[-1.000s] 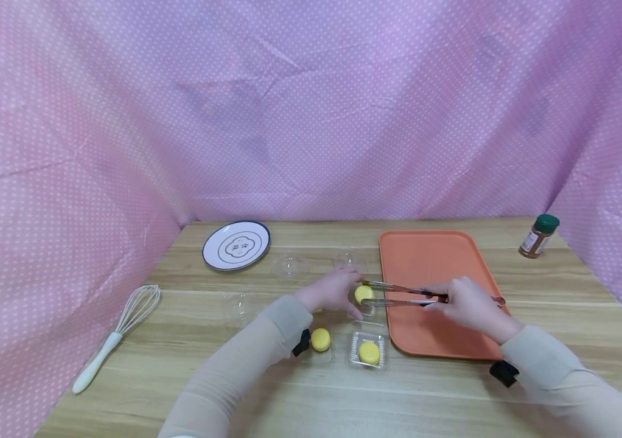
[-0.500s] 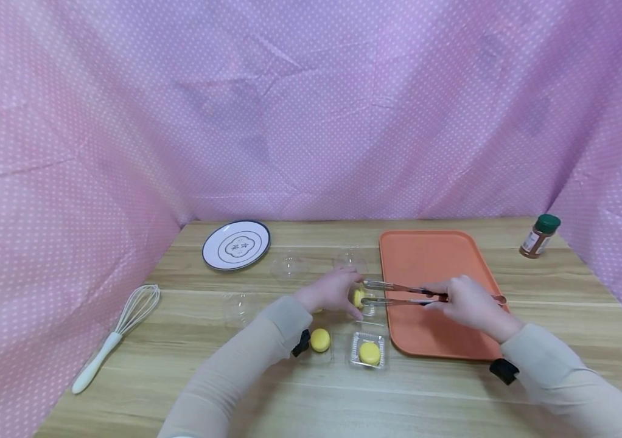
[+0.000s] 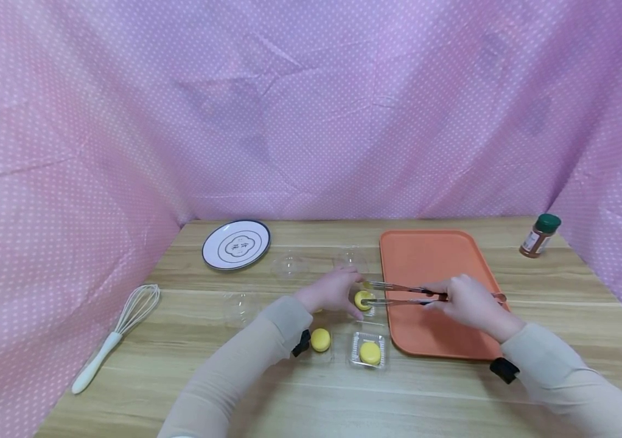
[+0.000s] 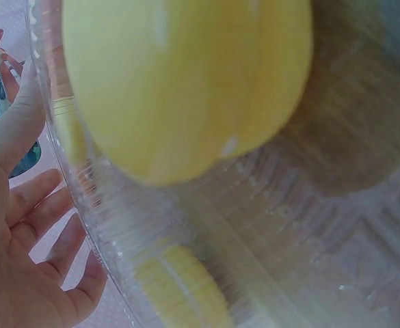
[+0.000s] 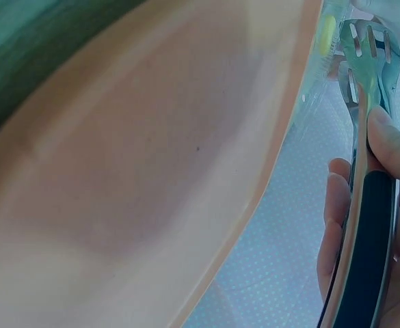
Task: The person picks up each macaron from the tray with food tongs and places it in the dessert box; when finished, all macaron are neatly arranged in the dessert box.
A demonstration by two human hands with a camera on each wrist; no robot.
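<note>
My left hand (image 3: 334,291) curves thumb and fingers around a small clear plastic box (image 3: 373,311) that holds a yellow macaron (image 3: 359,298). My right hand (image 3: 467,306) grips metal tongs (image 3: 401,302) with dark handles, their arms apart. One tong tip overlaps the macaron and the other lies beyond it; whether they touch it is unclear. Slotted ends of the tongs show in the right wrist view. Another macaron (image 3: 320,340) and a third macaron (image 3: 370,353) in its clear box (image 3: 355,351) lie nearer; one more is mostly hidden behind my left hand.
An orange tray (image 3: 431,255) lies under my right hand. Several clear round-looking plastic pieces stand left and behind my left hand. A blue-rimmed plate (image 3: 218,249), a whisk (image 3: 108,353) at left and a green-capped spice jar (image 3: 540,236) at right lie farther off.
The yellow macaron between the tong tips tilted and shifted left, then came to lie beneath the nearer tip. Both hands have stayed almost in place.
</note>
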